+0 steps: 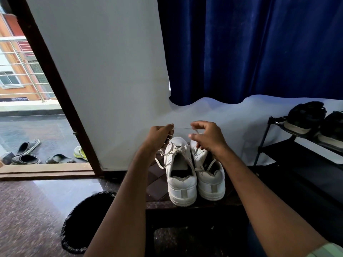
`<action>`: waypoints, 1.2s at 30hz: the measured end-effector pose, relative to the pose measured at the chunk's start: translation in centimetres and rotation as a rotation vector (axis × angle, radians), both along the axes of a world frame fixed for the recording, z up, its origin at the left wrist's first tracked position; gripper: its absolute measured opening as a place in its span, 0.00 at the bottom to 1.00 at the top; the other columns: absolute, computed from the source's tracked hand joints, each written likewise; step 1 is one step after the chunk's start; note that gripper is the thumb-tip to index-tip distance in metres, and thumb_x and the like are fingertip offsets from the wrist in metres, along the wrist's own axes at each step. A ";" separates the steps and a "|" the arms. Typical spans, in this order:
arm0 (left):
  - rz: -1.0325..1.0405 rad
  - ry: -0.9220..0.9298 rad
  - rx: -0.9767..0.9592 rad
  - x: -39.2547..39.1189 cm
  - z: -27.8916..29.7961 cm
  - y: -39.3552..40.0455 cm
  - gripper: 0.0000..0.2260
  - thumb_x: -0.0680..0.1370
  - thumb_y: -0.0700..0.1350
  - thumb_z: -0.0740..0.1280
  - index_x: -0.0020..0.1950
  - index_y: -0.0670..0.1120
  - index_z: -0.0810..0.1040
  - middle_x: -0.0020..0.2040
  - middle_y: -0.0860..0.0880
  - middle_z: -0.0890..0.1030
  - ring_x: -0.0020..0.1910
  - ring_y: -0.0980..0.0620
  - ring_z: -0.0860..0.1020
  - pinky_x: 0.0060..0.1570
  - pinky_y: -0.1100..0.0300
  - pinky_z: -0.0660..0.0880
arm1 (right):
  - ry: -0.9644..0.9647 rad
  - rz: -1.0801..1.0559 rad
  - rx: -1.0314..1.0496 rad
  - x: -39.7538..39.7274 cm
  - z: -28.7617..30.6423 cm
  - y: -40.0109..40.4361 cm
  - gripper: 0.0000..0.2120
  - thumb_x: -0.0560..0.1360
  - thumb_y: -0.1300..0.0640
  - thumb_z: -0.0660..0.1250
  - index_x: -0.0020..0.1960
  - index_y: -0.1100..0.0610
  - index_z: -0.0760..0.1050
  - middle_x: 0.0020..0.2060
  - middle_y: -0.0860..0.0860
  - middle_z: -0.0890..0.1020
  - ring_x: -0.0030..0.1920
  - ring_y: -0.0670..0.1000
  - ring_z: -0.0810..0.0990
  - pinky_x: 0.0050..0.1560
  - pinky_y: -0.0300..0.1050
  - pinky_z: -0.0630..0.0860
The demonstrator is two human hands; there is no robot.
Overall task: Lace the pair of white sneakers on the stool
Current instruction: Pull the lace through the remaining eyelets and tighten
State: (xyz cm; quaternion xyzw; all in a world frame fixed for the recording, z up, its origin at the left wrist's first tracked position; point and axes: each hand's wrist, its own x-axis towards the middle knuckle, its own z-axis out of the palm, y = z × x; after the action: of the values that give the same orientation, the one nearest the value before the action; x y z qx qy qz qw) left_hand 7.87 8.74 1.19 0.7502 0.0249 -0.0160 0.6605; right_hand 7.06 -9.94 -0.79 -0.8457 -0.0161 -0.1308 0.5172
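Two white sneakers stand side by side on the dark stool (pixel 157 184), heels toward us and toes toward the pale wall (pixel 104 71). We hold both hands raised above their toe ends. Our left hand (pixel 159 136) has its fingers curled round a strand of the lace (pixel 163 160) that runs from the left sneaker (pixel 181 175), where a loose tangle of lace sits at the top of the tongue and one end trails down over the stool's edge. Our right hand (pixel 207 138) hovers over the right sneaker (pixel 209 175), thumb and fingers bent in a narrow pinch around a thin lace that drops to that shoe's eyelets; another length of it lies slack across the shoe's opening.

Beside the stool on our left sits a bin lined with a black bag (pixel 87 219) on the polished floor. On our right a black shoe rack (pixel 297 151) carries dark sandals (pixel 306 115). A deep blue curtain (pixel 250 49) hangs behind. Through the open doorway at the left, several slippers (pixel 27 153) lie on the balcony floor.
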 end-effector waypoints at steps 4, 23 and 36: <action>-0.076 -0.040 0.158 -0.1 -0.6 -0.4 0.15 0.82 0.47 0.67 0.38 0.41 0.79 0.34 0.46 0.80 0.27 0.52 0.71 0.29 0.61 0.65 | 0.034 0.356 0.212 -0.6 0.9 1.3 0.19 0.76 0.65 0.75 0.66 0.60 0.80 0.53 0.54 0.88 0.36 0.53 0.86 0.34 0.44 0.81; -0.096 0.008 0.278 -0.2 -0.4 0.1 0.15 0.80 0.44 0.66 0.34 0.44 0.79 0.32 0.49 0.80 0.27 0.50 0.73 0.31 0.61 0.67 | 0.038 0.164 0.033 0.1 -0.1 1.3 0.04 0.75 0.58 0.77 0.44 0.58 0.87 0.31 0.50 0.85 0.30 0.47 0.81 0.36 0.43 0.80; -0.195 0.018 0.539 -0.7 -1.0 1.4 0.10 0.76 0.48 0.74 0.39 0.43 0.86 0.32 0.48 0.79 0.29 0.52 0.73 0.31 0.63 0.71 | -0.045 0.252 -0.232 0.1 0.0 1.1 0.04 0.73 0.56 0.79 0.46 0.56 0.88 0.35 0.44 0.85 0.32 0.35 0.80 0.35 0.26 0.71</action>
State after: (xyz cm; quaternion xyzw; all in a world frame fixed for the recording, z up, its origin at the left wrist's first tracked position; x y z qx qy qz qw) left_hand 7.21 10.14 0.23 0.8974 -0.0382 -0.0791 0.4324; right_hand 7.16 -8.80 -0.82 -0.8879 -0.1484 -0.0811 0.4278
